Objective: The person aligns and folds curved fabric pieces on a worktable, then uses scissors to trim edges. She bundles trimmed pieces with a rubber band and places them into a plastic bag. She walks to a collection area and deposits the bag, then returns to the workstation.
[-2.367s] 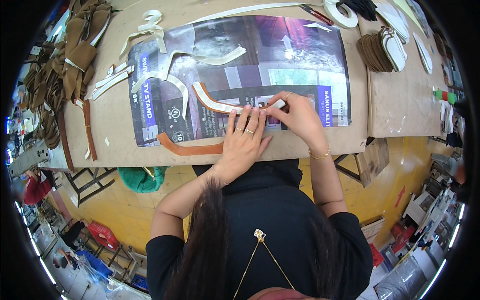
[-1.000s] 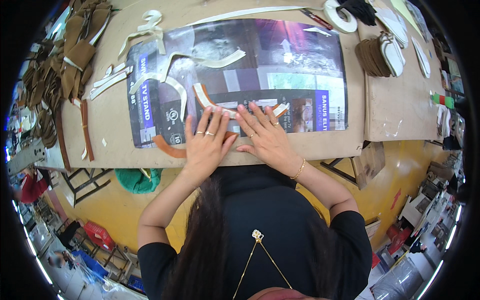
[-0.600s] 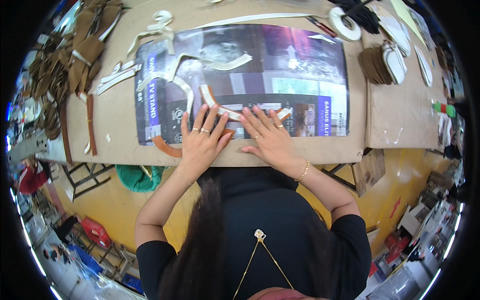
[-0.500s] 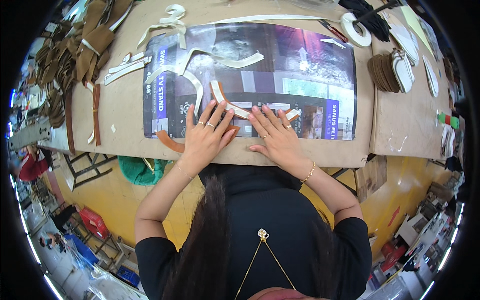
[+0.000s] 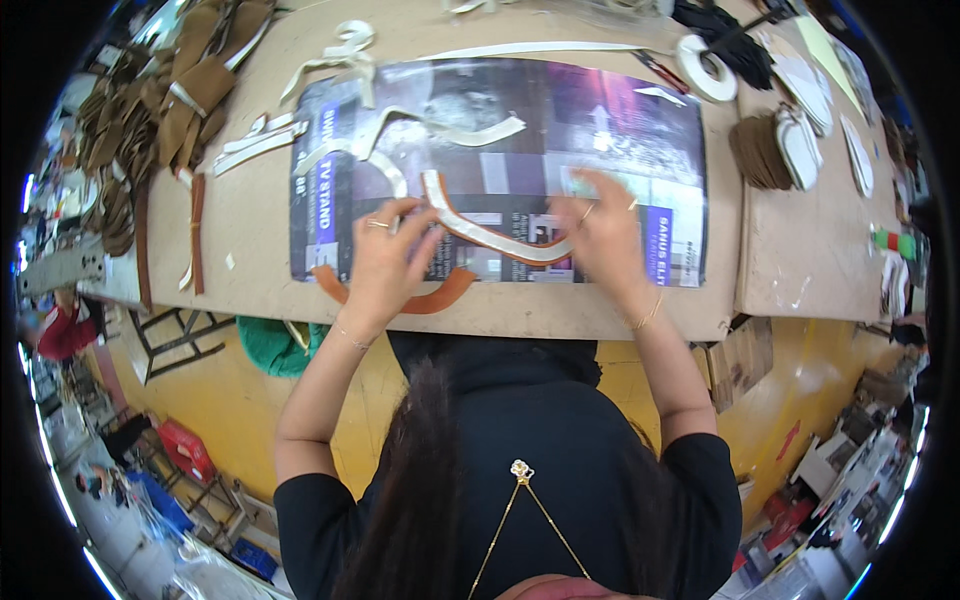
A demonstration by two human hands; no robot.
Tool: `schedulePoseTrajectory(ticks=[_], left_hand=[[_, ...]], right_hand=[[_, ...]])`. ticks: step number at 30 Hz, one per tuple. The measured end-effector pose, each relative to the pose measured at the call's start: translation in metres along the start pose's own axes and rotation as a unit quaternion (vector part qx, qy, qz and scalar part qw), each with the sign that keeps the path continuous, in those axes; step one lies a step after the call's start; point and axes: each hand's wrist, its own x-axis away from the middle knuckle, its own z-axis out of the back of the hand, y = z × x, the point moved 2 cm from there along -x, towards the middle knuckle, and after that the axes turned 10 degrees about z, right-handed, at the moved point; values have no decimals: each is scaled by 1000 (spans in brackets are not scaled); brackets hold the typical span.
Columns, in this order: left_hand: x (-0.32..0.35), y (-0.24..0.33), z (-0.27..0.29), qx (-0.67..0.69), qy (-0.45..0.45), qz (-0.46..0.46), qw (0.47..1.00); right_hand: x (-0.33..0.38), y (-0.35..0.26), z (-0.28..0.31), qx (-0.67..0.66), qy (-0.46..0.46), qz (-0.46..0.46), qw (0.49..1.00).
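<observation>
The white-faced strip [image 5: 497,242] lies curved on the printed sheet [image 5: 480,90], between the hands. The left hand [image 5: 385,255] has curled fingers by its left part; the right hand [image 5: 608,235] — blurred — covers its right end. Whether either pinches it, I cannot tell. A tan strip [image 5: 447,296] lies nearer the body — partly behind the left hand.

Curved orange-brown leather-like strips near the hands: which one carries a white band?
The upper curved strip, between the left hand and the right hand; the lower strip, partly behind the left hand, shows only orange-brown.
</observation>
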Motion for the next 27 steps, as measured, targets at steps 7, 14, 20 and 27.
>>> schedulePoseTrajectory(ticks=[7,14,20,27], left_hand=[[-38,-8,-23,-98,51,197,974],[-48,-7,-22,44,-4,206,977],[-44,8,-20,488,-51,287,822],[-43,23,-17,609,-131,302,721]], right_hand=[[-39,204,44,208,145,-146,956],[-69,205,36,320,-7,-137,937],[-59,194,45,268,-4,-211,940],[-37,147,52,47,101,-246,963]])
